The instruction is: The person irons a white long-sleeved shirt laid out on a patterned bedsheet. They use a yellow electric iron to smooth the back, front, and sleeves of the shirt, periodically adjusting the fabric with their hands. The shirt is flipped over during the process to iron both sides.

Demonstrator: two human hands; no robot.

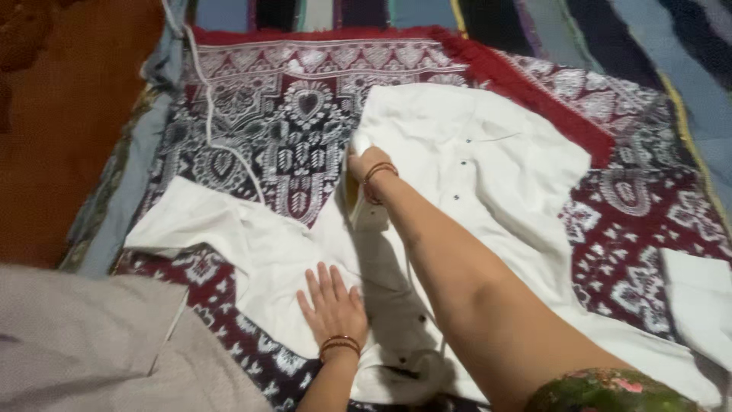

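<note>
A white buttoned shirt lies spread out on a red, black and white patterned cloth. My right hand reaches across it and is closed on the handle of a white and yellow iron that rests on the shirt near its middle. My left hand lies flat with fingers spread on the shirt's near part, just below the iron. Both wrists wear thin bangles. The iron's sole is hidden under my hand and arm.
A white cord runs from the top left over the patterned cloth towards the iron. A striped blanket lies at the far edge, reddish floor on the left, beige fabric at lower left, another white cloth at right.
</note>
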